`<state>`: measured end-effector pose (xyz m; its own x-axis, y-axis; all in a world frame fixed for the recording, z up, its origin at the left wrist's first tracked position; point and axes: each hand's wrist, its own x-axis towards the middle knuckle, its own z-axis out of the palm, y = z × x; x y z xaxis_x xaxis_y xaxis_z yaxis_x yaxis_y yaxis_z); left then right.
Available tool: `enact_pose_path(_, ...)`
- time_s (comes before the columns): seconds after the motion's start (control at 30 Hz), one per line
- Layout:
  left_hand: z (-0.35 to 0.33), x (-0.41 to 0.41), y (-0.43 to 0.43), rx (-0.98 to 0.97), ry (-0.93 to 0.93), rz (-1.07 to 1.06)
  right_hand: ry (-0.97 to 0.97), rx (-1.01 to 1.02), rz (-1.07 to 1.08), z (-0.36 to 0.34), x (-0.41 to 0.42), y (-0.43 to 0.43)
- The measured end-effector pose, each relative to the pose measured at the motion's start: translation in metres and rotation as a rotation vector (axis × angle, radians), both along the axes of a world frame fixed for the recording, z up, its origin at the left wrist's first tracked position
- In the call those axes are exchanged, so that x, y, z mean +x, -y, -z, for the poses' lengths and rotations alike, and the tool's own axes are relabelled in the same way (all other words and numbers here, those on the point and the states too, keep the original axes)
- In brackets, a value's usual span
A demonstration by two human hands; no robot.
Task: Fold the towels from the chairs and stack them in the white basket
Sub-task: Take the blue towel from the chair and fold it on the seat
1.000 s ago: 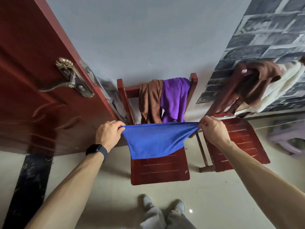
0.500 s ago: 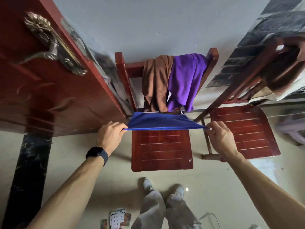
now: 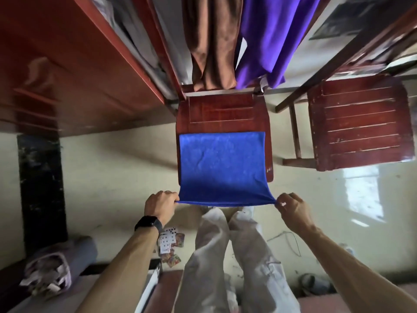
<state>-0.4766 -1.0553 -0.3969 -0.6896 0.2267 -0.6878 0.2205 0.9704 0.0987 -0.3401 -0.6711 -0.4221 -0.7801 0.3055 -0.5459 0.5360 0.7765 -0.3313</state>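
The left grip [image 3: 161, 205] and right grip [image 3: 291, 210] each pinch a near corner of the blue towel [image 3: 222, 163]. It stretches ahead of them, its far part lying on the chair seat [image 3: 225, 114].

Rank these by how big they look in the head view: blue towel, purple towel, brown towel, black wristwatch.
1. blue cloth towel and purple cloth towel: nearly alike, and the purple one is cut off at the frame's top.
2. brown cloth towel, also cut off.
3. black wristwatch.
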Motion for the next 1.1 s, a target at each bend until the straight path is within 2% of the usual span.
enact_pose_path(0.1, 0.01, -0.01, 0.0, 0.083, 0.06, -0.226, 0.068, -0.059, 0.145, 0.004, -0.02, -0.002)
enact_pose_path(0.2, 0.019, -0.043, -0.007, 0.295, 0.172, -0.711, 0.054, -0.177, 0.364, 0.009, -0.066, -0.007)
enact_pose_path(0.27, 0.03, -0.073, -0.012, 0.457, 0.163, -0.963, 0.024, -0.275, 0.549, 0.014, -0.102, -0.01)
enact_pose_path(0.4, 0.068, -0.115, -0.021, 0.675, 0.151, -1.16, -0.115, -0.369, 0.705, 0.038, -0.158, -0.015)
enact_pose_path(0.47, 0.093, -0.126, -0.024, 0.704, 0.138, -1.184, -0.138, -0.389, 0.735, 0.059, -0.175, -0.014)
enact_pose_path(0.6, 0.135, -0.14, -0.026, 0.707, 0.066, -1.149, -0.168, -0.273, 0.755, 0.099, -0.194, -0.009)
enact_pose_path(0.87, 0.161, -0.157, -0.036, 0.519, -0.097, -0.992, -0.124, -0.18, 0.747, 0.127, -0.207, -0.011)
enact_pose_path(1.1, 0.161, -0.165, -0.046, 0.307, -0.281, -0.786, -0.125, -0.042, 0.601, 0.128, -0.218, -0.01)
